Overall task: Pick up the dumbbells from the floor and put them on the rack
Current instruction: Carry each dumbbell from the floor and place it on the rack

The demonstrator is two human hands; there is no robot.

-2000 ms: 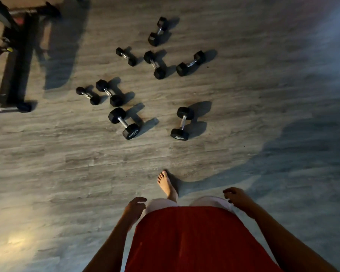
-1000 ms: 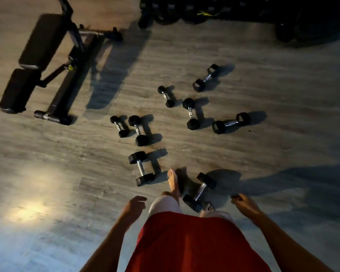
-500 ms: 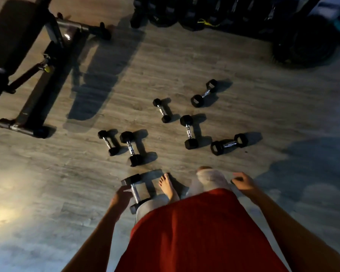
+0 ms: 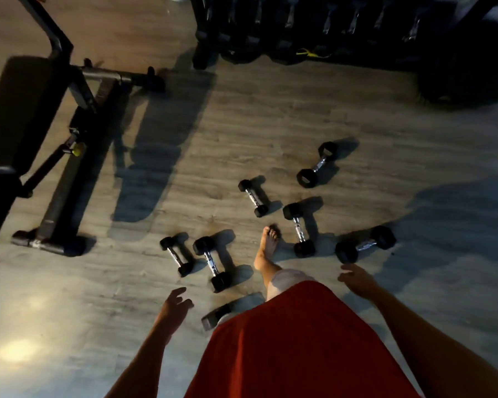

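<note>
Several black hex dumbbells with chrome handles lie on the wooden floor. One pair lies left of my bare foot (image 4: 268, 248): a small dumbbell (image 4: 176, 256) and a bigger dumbbell (image 4: 212, 263). Others lie ahead and to the right: a small one (image 4: 253, 198), one (image 4: 299, 229) beside my toes, one (image 4: 365, 244) at the right, one (image 4: 316, 164) farthest away. Another dumbbell (image 4: 214, 315) is half hidden under my red shirt. My left hand (image 4: 174, 307) hangs empty with fingers apart. My right hand (image 4: 354, 278) is empty too, just below the right dumbbell. The dark rack (image 4: 299, 27) stands at the top.
A black weight bench (image 4: 26, 116) with a metal frame stands at the left, its foot bar (image 4: 45, 244) on the floor. A large dark round shape (image 4: 466, 73) sits at the top right beside the rack. Open floor lies between the dumbbells and the rack.
I have walked forward among the dumbbells; the two nearest ones slid under my body, one out of sight. The rack came into view at the top. Both hands stayed empty.
</note>
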